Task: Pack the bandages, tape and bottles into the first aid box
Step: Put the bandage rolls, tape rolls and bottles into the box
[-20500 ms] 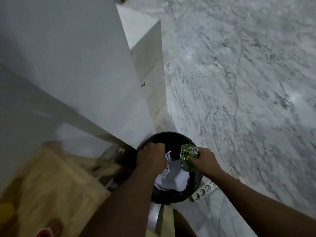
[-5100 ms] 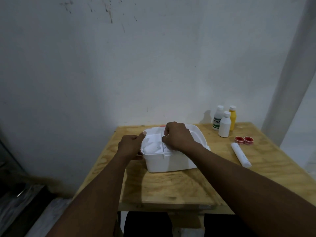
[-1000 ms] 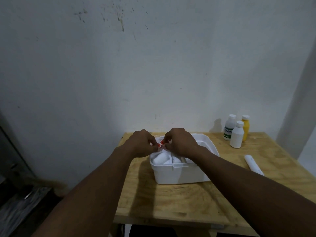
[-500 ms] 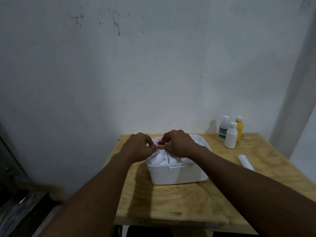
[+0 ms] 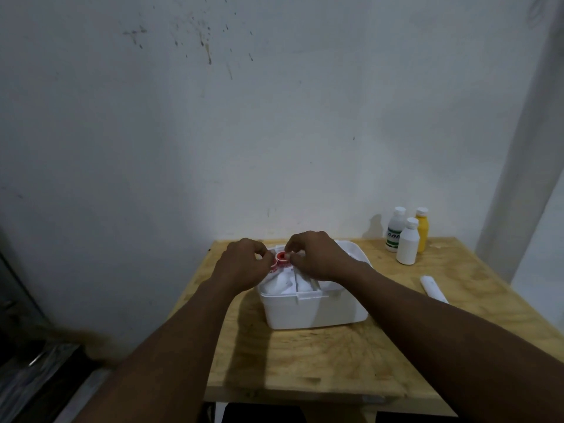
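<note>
Over the open first aid box (image 5: 314, 312), the left hand (image 5: 241, 267) and right hand (image 5: 317, 257) are pinching red-capped tape rolls (image 5: 280, 258) between curled fingers, apparently seating them beside white bandages (image 5: 279, 282); 3 bottles (image 5: 407, 241) are waiting on the bench (image 5: 320, 361).

No text can be read with certainty. The one printed mark in view is a green label on the rear white bottle (image 5: 394, 233), which stands well to the right of the fingers (image 5: 291, 257) at the back of the table (image 5: 320, 361); its dark green characters are too blurred to make out. The plain white bottle (image 5: 407, 245) and the yellow bottle (image 5: 422, 230) beside it show no lettering.
</note>
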